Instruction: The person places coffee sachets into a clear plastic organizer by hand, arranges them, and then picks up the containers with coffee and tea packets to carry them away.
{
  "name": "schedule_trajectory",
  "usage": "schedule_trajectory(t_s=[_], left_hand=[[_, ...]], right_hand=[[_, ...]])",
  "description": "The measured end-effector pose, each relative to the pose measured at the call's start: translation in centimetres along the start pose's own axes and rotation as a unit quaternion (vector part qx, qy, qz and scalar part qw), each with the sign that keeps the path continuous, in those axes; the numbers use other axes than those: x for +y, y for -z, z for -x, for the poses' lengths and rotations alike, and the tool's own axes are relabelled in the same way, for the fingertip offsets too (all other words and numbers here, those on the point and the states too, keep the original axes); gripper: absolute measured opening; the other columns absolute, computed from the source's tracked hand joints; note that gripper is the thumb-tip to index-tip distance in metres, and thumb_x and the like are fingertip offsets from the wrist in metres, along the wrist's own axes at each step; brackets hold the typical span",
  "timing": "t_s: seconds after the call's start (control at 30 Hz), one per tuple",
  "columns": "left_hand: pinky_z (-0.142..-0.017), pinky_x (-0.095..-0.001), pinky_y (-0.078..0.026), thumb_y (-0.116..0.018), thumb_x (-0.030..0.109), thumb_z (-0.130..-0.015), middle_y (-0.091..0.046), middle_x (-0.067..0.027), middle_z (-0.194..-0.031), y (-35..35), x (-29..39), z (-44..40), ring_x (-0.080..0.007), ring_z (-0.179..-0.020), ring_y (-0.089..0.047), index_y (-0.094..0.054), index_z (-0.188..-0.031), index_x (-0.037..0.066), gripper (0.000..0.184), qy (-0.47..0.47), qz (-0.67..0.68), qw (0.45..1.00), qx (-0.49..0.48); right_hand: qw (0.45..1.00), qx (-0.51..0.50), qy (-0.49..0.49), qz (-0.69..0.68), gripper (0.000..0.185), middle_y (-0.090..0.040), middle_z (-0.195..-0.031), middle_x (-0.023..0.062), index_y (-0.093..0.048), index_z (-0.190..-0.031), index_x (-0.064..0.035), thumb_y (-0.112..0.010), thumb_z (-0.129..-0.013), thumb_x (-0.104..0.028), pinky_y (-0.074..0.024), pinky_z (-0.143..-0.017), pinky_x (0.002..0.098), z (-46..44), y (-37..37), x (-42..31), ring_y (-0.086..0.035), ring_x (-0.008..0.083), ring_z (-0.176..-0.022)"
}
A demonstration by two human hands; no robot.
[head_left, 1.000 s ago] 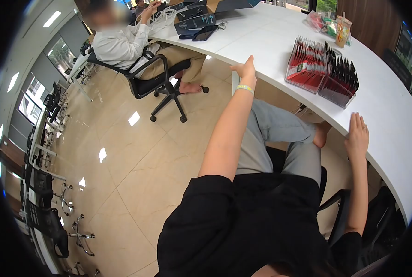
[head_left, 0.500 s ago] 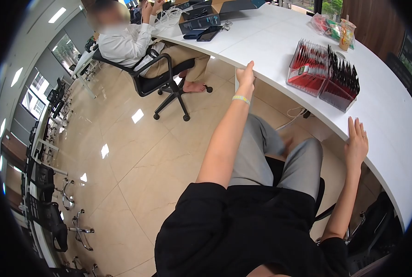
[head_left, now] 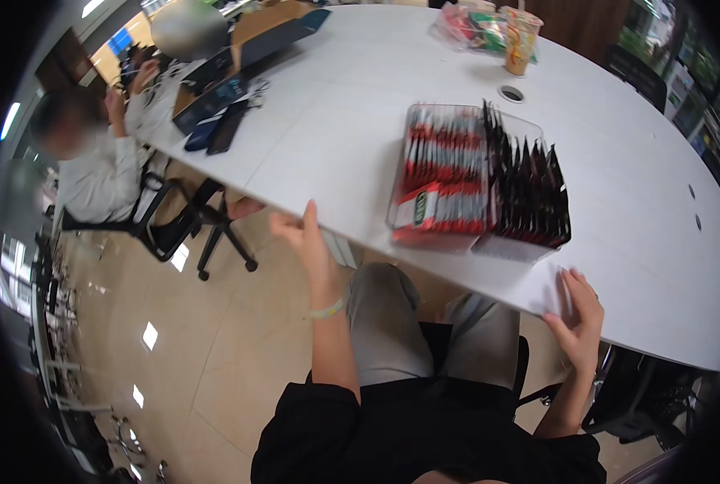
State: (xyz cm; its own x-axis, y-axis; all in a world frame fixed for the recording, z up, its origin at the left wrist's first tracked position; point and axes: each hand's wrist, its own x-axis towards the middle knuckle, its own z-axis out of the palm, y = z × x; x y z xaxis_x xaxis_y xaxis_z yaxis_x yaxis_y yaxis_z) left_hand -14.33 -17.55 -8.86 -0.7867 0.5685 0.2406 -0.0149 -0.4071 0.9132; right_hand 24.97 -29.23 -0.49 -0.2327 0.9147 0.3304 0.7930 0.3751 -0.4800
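My left hand [head_left: 302, 240] is at the near edge of the white table [head_left: 352, 137], thumb and fingers apart, holding nothing. Further right, my right hand [head_left: 578, 316] touches the table's edge with its fingers spread and nothing in it. Between and beyond the hands stands a clear container [head_left: 436, 234] filled with red and silver packets [head_left: 447, 165]. Right beside it, another clear container [head_left: 517, 246] holds upright black packets [head_left: 529, 194].
A seated person [head_left: 102, 173] is at the left of the table, near an open cardboard box [head_left: 275, 36], phones [head_left: 228, 127] and white cables. At the back are a patterned cup [head_left: 521, 40] and plastic bags [head_left: 465, 28]. A black chair [head_left: 162, 222] stands left.
The view has turned to the right and come closer to the table. Both hands are still by its edge, and the right thumb is now spread from the fingers. My legs are lowered and uncrossed.
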Motion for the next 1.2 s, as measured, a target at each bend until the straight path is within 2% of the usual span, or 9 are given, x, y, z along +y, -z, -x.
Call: schedule_trajectory(t_s=[0.03, 0.1, 0.13, 0.27, 0.37, 0.43, 0.9, 1.07, 1.2], left_hand=[[-0.092, -0.0321, -0.038, -0.062, 0.006, -0.082, -0.035, -0.0171, -0.127, -1.5, 1.7, 0.5, -0.0218, -0.111, -0.042, -0.013, -0.133, 0.000, 0.070, -0.035, -0.014, 0.999, 0.020], [-0.108, -0.0375, -0.016, -0.061, 0.015, -0.084, -0.014, -0.0236, -0.142, -3.4, 4.1, 0.8, -0.0275, -0.134, -0.015, -0.011, -0.138, -0.003, 0.076, -0.024, -0.119, 0.993, -0.003], [-0.109, -0.0409, -0.005, -0.060, 0.021, -0.086, -0.004, -0.0253, -0.145, -3.2, 2.9, -0.2, -0.0302, -0.137, 0.001, -0.008, -0.139, -0.004, 0.078, -0.139, -0.234, 0.962, -0.010], [-0.107, -0.0510, -0.007, -0.059, 0.018, -0.085, -0.003, -0.0276, -0.144, -5.6, 5.6, -0.8, -0.0399, -0.135, -0.007, -0.015, -0.138, -0.003, 0.072, -0.204, -0.408, 0.890, -0.008], [-0.108, -0.0503, -0.007, -0.057, 0.022, -0.086, -0.010, -0.0236, -0.146, -6.0, 5.9, -1.7, -0.0427, -0.135, -0.004, -0.023, -0.138, -0.001, 0.066, -0.241, -0.573, 0.752, -0.219], [-0.106, -0.0550, -0.004, -0.057, 0.029, -0.085, -0.018, -0.0249, -0.144, -6.0, 6.4, -1.9, -0.0460, -0.134, -0.007, -0.033, -0.135, 0.001, 0.062, -0.160, -0.635, 0.660, -0.368], [-0.106, -0.0524, -0.009, -0.056, 0.040, -0.084, -0.022, -0.0180, -0.145, -6.6, 6.2, -1.8, -0.0387, -0.134, -0.016, -0.035, -0.136, 0.008, 0.064, -0.119, -0.634, 0.686, -0.337], [-0.106, -0.0533, -0.010, -0.055, 0.044, -0.083, -0.026, -0.0185, -0.144, -6.1, 5.6, -1.6, -0.0400, -0.132, -0.020, -0.039, -0.134, 0.009, 0.064, -0.132, -0.623, 0.699, -0.325], [-0.106, -0.0544, -0.007, -0.054, 0.040, -0.086, -0.029, -0.0182, -0.142, -6.5, 5.7, -1.2, -0.0397, -0.133, -0.019, -0.041, -0.132, 0.008, 0.058, -0.116, -0.596, 0.733, -0.307]], right_hand=[[1.000, -0.001, -0.013, 0.005, 0.057, -0.049, -0.127, 0.0186, -0.050, -0.122, 0.0010, -0.067, -0.070, -0.013, -0.0339, -0.100, 0.0436, -0.3, 0.1, 0.8, -0.046, 0.0340, -0.119], [0.932, 0.092, -0.110, -0.334, 0.048, -0.051, -0.124, 0.0190, -0.048, -0.122, 0.0056, -0.061, -0.080, -0.016, -0.0347, -0.100, 0.0407, -1.3, 0.0, 2.6, -0.048, 0.0301, -0.117], [0.923, 0.122, -0.155, -0.331, 0.045, -0.051, -0.123, 0.0193, -0.047, -0.121, 0.0081, -0.054, -0.085, -0.017, -0.0336, -0.101, 0.0381, -2.4, -0.1, 2.6, -0.047, 0.0273, -0.117], [0.929, 0.114, -0.226, -0.270, 0.044, -0.047, -0.127, 0.0206, -0.047, -0.123, 0.0064, -0.051, -0.082, -0.012, -0.0283, -0.104, 0.0369, -4.8, -0.7, 2.5, -0.042, 0.0296, -0.122], [0.988, -0.051, -0.120, 0.081, 0.053, -0.039, -0.133, 0.0251, -0.048, -0.123, 0.0031, -0.058, -0.074, -0.017, -0.0186, -0.106, 0.0494, -5.7, -0.3, 1.6, -0.031, 0.0413, -0.128], [0.988, -0.055, -0.126, 0.065, 0.053, -0.038, -0.134, 0.0248, -0.049, -0.122, 0.0023, -0.058, -0.074, -0.018, -0.0175, -0.106, 0.0519, -5.7, -0.5, 1.9, -0.030, 0.0422, -0.128], [0.989, -0.073, -0.082, 0.104, 0.063, -0.032, -0.139, 0.0222, -0.041, -0.130, -0.0044, -0.056, -0.069, -0.011, -0.0158, -0.105, 0.0539, -5.6, -1.2, 2.4, -0.025, 0.0419, -0.131], [0.992, 0.001, -0.111, 0.061, 0.044, -0.044, -0.132, 0.0163, -0.053, -0.119, -0.0051, -0.060, -0.076, -0.011, -0.0188, -0.105, 0.0499, -5.6, -1.6, 3.1, -0.035, 0.0371, -0.126], [0.957, 0.109, -0.246, -0.107, 0.024, -0.057, -0.116, 0.0143, -0.060, -0.107, -0.0013, -0.056, -0.087, -0.013, -0.0360, -0.097, 0.0373, -9.3, -2.2, 3.0, -0.050, 0.0284, -0.113]])
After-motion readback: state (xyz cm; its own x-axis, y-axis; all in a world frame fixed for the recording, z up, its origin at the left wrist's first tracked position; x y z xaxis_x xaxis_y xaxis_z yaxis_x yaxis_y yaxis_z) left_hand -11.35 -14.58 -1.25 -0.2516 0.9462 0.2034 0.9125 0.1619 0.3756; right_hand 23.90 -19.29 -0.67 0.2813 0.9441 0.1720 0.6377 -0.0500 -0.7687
